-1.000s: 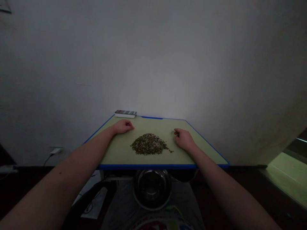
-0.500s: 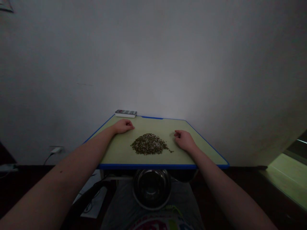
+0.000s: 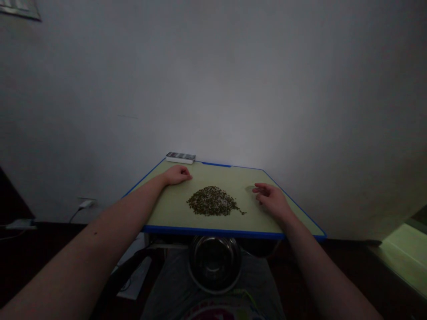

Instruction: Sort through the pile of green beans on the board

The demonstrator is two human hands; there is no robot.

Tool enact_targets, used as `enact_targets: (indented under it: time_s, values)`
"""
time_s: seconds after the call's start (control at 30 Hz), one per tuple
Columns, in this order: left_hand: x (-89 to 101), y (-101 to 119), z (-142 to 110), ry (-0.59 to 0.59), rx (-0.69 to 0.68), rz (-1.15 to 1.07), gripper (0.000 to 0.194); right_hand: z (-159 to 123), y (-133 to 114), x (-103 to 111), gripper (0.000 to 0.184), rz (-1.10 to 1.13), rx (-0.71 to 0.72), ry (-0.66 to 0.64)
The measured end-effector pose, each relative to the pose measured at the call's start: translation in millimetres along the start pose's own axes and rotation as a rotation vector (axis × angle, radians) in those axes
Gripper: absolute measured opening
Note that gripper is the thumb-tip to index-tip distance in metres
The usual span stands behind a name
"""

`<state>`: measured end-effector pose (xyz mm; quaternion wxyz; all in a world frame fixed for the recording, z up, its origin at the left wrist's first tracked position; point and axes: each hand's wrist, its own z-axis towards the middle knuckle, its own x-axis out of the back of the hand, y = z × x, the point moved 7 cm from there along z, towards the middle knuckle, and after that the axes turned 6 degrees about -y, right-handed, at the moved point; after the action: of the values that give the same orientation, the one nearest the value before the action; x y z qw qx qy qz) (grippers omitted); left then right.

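Seed-like granule pile (image 3: pixel 212 201) is lying mid-tabletop (image 3: pixel 175 215), probably handling light, hard, runny, favouring edge scoops; left hand (image 3: pixel 178 175) is resting fingers together, nothing visible inside, right hand (image 3: pixel 272 200) is holding fingers apart.

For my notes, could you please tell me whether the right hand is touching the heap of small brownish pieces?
Apart: the head view shows bare tabletop between the right hand and the heap of small brownish pieces.

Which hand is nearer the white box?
Left. The left hand is just in front of the white box; the right hand is across the table, right of the pile.
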<state>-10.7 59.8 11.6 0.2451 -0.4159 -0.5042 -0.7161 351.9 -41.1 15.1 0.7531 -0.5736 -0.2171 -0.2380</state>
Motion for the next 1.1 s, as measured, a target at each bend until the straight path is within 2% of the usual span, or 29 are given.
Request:
enact_targets:
  time_s: [0.17,0.27,0.4,0.57,1.1]
  values:
    - [0.7,1,0,0.008,-0.003,-0.002,0.036,-24,-6,-8,0.043,-0.048,-0.035,-0.107]
    - [0.2,0,-1,0.001,0.006,-0.015,0.035,-30,-10,-10,0.039,-0.12,-0.001,-0.152]
    - [-0.5,0,-1,-0.008,0.019,-0.021,0.034,-31,-12,-11,0.036,-0.21,0.054,-0.168]
    - [0.2,-1,0,0.001,0.027,-0.004,0.033,-31,-12,-15,0.034,-0.18,0.112,-0.189]
    - [0.9,2,0,-0.009,0.004,0.019,0.035,-32,-25,-24,0.036,-0.212,0.135,-0.233]
